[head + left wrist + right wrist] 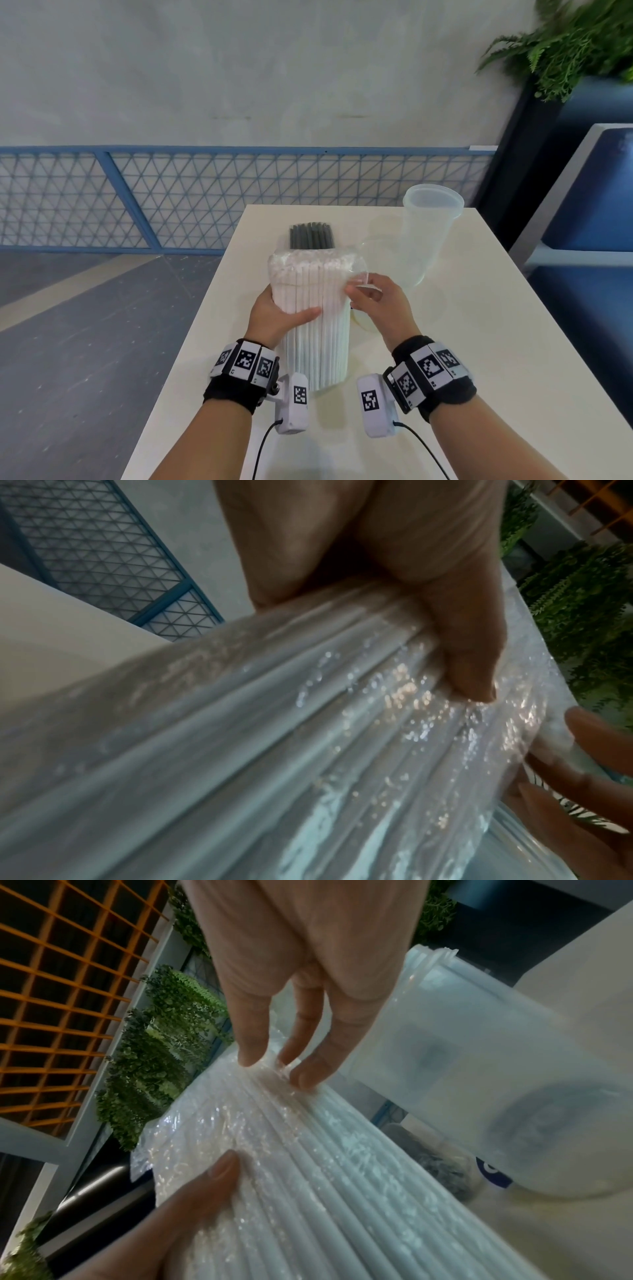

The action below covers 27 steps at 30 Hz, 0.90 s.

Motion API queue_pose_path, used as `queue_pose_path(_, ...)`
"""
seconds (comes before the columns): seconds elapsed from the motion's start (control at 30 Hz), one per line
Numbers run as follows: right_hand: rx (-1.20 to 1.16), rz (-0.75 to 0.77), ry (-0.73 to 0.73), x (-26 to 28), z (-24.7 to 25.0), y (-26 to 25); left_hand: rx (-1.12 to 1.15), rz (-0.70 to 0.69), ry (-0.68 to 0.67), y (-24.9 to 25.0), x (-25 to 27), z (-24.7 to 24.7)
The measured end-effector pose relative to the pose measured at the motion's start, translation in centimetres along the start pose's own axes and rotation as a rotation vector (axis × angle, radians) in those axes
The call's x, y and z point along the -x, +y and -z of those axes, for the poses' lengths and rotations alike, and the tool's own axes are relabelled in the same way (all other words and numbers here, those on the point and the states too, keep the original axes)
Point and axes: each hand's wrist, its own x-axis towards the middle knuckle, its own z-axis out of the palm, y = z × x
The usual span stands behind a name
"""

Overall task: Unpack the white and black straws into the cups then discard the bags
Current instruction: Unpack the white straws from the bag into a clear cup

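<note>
A clear bag of white straws (317,318) stands upright on the cream table (479,359). My left hand (287,317) grips its middle from the left, thumb across the front. In the left wrist view the thumb (462,656) presses into the glossy film. My right hand (364,291) pinches the plastic at the bag's upper right edge. The right wrist view shows its fingertips (253,1056) on the crinkled film of the white straw bag (308,1164). A bundle of black straws (311,235) stands just behind. Translucent cups (426,236) (479,1056) stand to the right.
The table's left edge (191,335) drops to a grey floor. A blue mesh railing (137,198) runs behind. On the right are a blue bench (589,192) and a green plant (575,44). Another clear cup (364,322) sits low beside the bag.
</note>
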Motion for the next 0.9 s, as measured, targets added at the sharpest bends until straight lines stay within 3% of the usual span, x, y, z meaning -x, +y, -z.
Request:
queue_pose_path(0.47, -0.176, -0.103, -0.132, 0.6, -0.5, -0.1, -0.012, -0.011, 0.071, 0.1, -0.2, -0.2)
queue_pose_path(0.7, -0.212, -0.113, -0.014, 0.8, -1.0, -0.2, -0.037, -0.033, 0.073, 0.6, -0.2, -0.2)
queue_pose_path(0.9, -0.16, -0.096, -0.045, 0.3, -1.4, 0.0, -0.013, -0.055, 0.087, 0.6, -0.1, -0.2)
